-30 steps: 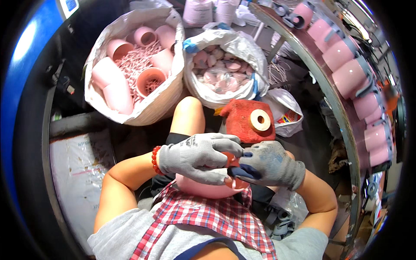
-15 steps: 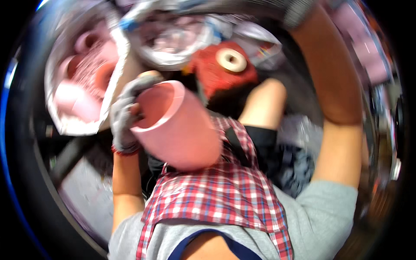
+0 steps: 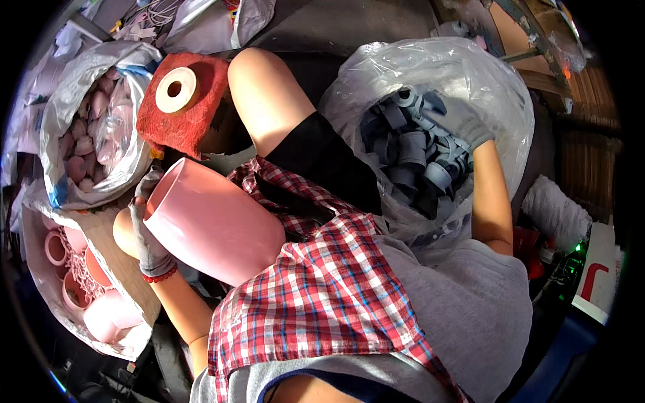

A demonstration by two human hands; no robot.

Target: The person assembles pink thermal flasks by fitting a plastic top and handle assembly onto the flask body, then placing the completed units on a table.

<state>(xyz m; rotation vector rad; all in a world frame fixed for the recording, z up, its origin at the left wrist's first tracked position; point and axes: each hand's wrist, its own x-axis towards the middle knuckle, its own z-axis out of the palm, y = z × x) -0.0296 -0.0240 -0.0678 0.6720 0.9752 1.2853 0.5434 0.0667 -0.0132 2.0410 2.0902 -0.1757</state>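
In my gloved left hand (image 3: 151,225) is a large pink plastic tub (image 3: 218,221), tilted across my lap. The fingers grip its rim on the left, and the open mouth faces up and left. My gloved right hand (image 3: 460,122) is over a clear plastic bag (image 3: 514,101) at the right, its fingers stretched out among the grey plastic ring-shaped parts (image 3: 412,149). Where the fingertips meet the parts, grey blends with grey. A checked red apron (image 3: 316,295) lies under the tub's base.
Left of me, one white sack (image 3: 57,127) holds small pink pieces, another (image 3: 144,295) holds pink cups. A cream-coloured roll (image 3: 176,90) sits on a red cloth-covered block (image 3: 201,114). Stacked brown sheets (image 3: 588,161) and a rolled white cloth (image 3: 554,208) are at the right.
My view has swung right, bringing the bag of grey parts into sight. My right hand, earlier raised at the top, is now in that bag. The left still holds the pink tub.
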